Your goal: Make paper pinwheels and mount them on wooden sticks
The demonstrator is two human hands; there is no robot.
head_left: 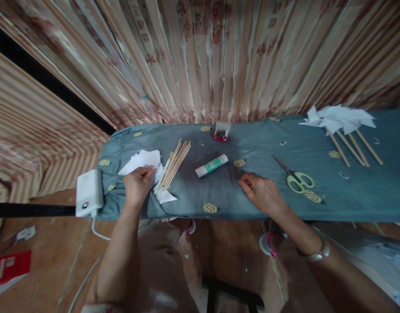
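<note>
On the left of the cloth-covered table lies a pile of white paper pieces [143, 159]. My left hand [138, 182] is over its near edge, thumb and fingers pinched on a white paper piece. Just right of this hand, a bundle of thin wooden sticks [177, 165] partly covers some paper. My right hand [260, 191] rests on the cloth with curled fingers, and I see nothing in it. Between the hands lies a glue stick [212, 165]. Green-handled scissors [296, 177] lie right of my right hand.
A small open red box [221, 131] of dark small pieces stands at the back. Several white paper pinwheels [338, 118] on sticks lie far right. A white power bank [89, 193] with a cable sits at the left edge. Curtains [200, 65] hang behind the table.
</note>
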